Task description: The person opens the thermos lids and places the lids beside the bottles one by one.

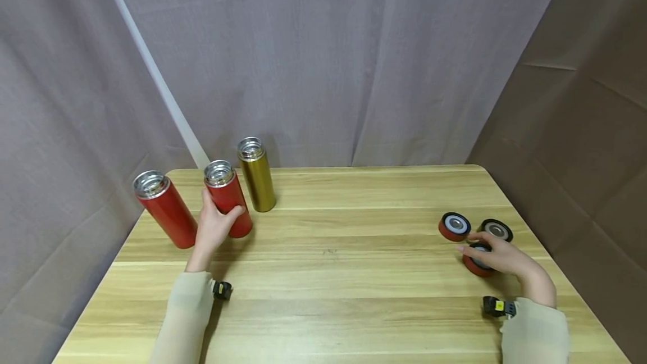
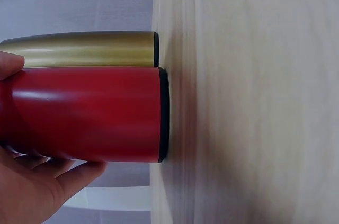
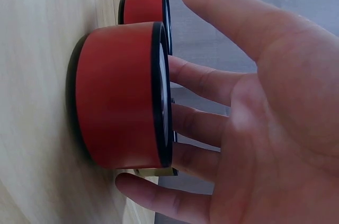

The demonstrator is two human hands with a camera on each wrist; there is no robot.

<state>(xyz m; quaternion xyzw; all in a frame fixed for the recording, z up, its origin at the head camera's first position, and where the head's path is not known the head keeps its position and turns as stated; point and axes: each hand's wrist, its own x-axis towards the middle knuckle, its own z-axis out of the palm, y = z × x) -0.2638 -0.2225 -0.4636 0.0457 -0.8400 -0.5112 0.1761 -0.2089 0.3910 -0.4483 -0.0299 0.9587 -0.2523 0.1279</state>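
My left hand (image 1: 213,229) grips a red thermos bottle (image 1: 229,198) round its body, thumb on the right side and fingers on the left. That bottle has no lid on, and its steel mouth shows. In the left wrist view its black base (image 2: 164,115) is at the tabletop. Over a red lid (image 1: 475,265) with a black rim hovers my right hand (image 1: 505,257), fingers spread. The right wrist view shows that lid (image 3: 119,97) beside the fingers, not gripped. A second red lid (image 1: 453,229) and a dark-rimmed lid (image 1: 497,229), partly hidden by the hand, lie just beyond.
Another lidless red bottle (image 1: 169,212) stands at the left, tilted by perspective. Behind the gripped one stands a gold bottle (image 1: 259,178), also lidless. The wooden table (image 1: 343,296) ends at a grey curtain (image 1: 323,60) at the back and a brown cloth (image 1: 591,128) at the right.
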